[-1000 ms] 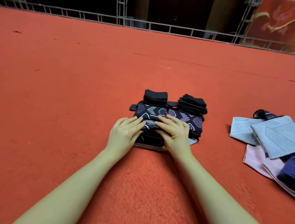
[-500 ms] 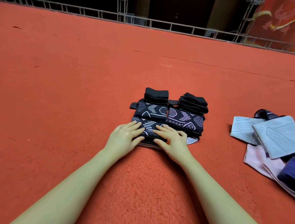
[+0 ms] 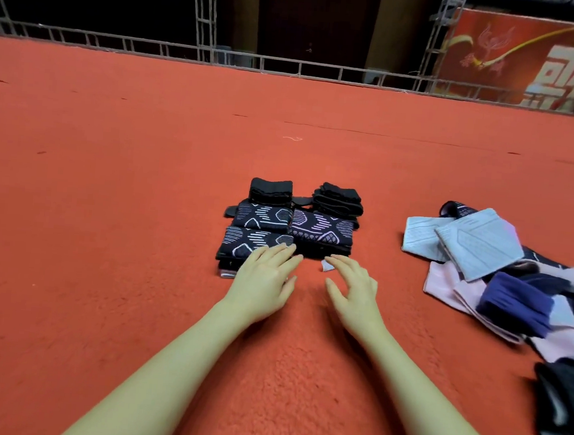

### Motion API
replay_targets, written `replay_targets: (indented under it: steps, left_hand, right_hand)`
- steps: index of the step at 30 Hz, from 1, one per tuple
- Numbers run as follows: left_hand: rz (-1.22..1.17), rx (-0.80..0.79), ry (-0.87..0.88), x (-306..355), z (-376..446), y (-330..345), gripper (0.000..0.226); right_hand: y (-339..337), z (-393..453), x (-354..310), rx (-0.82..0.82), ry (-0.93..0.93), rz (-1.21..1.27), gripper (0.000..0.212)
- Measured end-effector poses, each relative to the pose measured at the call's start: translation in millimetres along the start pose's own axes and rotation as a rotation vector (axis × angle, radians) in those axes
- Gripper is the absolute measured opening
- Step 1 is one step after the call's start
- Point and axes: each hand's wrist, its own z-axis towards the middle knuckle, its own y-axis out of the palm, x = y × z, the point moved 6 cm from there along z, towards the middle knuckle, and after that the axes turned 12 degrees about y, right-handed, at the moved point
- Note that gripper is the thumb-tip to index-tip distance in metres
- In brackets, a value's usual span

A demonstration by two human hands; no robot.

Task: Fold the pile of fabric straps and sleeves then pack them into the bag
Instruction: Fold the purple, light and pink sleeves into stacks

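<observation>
The red carpet [image 3: 105,237] fills most of the frame and serves as the work floor. Along the top runs a metal truss railing [image 3: 290,65], and in the upper right hangs a red banner [image 3: 531,61] with large pale characters, cut off and too blurred to read with confidence.

At the right edge of the frame sprawls the unfolded pile [image 3: 513,286]: pale blue ribbed sleeves on top, pinkish cloth beneath, a dark blue piece and something black and grey at the lower right. It looks like the stock still waiting to be folded, kept within reach of the right arm.

In the centre sits the folded stack group [image 3: 292,224], laid out as a tidy block: two plain black folded bundles at the back, then dark patterned sleeves with white and lilac line motifs in front, one more nearest the person at the left. Sorting like with like in a compact grid probably makes them easier to lift into the bag; no bag is in view. I can read no brand or label on the fabric.

The left hand [image 3: 263,280] rests with straight, loosely spread fingers on the near patterned sleeve. The right hand [image 3: 355,291] hovers just beside the stack, fingers relaxed and apart, gripping nothing, near a small pale tab [image 3: 326,265] that pokes out.
</observation>
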Motion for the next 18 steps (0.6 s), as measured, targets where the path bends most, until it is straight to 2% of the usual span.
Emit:
replay_targets:
  steps: [6, 10, 14, 17, 18]
  left_hand:
    - [-0.096, -0.024, 0.118, 74.4, 45.0, 25.5, 0.045]
    - [-0.172, -0.037, 0.179, 120.1, 78.1, 46.3, 0.045]
    - [-0.198, -0.068, 0.207, 157.0, 111.6, 65.5, 0.044]
    - [-0.220, -0.073, 0.226, 179.6, 137.0, 71.6, 0.043]
    - [-0.220, -0.075, 0.232, 186.0, 144.8, 73.0, 0.043]
  right_hand:
    - [-61.3, -21.1, 61.3, 0.122, 0.098, -0.105, 0.058]
    - [-113.3, -21.9, 93.0, 0.330, 0.116, -0.313, 0.040]
    - [-154.1, -17.4, 123.4, 0.448, 0.139, -0.545, 0.044]
    - [-175.9, -12.2, 145.7, 0.499, 0.212, -0.612, 0.041]
    - [-179.5, -11.0, 150.8, 0.504, 0.234, -0.608, 0.047]
